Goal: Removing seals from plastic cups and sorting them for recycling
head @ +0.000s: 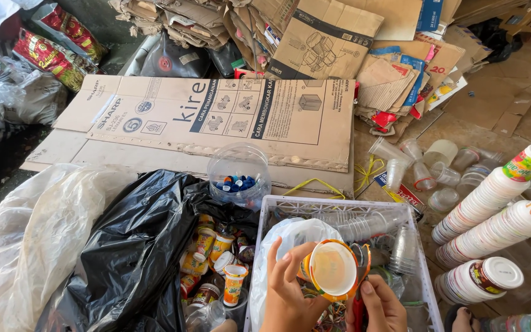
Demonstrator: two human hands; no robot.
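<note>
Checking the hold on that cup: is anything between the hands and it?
Nothing visible. The left hand grips the cup directly by its side; the right hand below holds red-handled scissors beside the cup's rim.

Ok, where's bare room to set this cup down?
Bare room: the flattened cardboard sheet beyond the clear cap tub, and tile floor far right. Crowded: the white crate, the black bag of cups, and the stacked cups.

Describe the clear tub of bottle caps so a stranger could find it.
Start at the big flattened cardboard sheet. At its near edge, just behind the white crate, stands the clear round tub. It alone holds blue and white caps.
</note>
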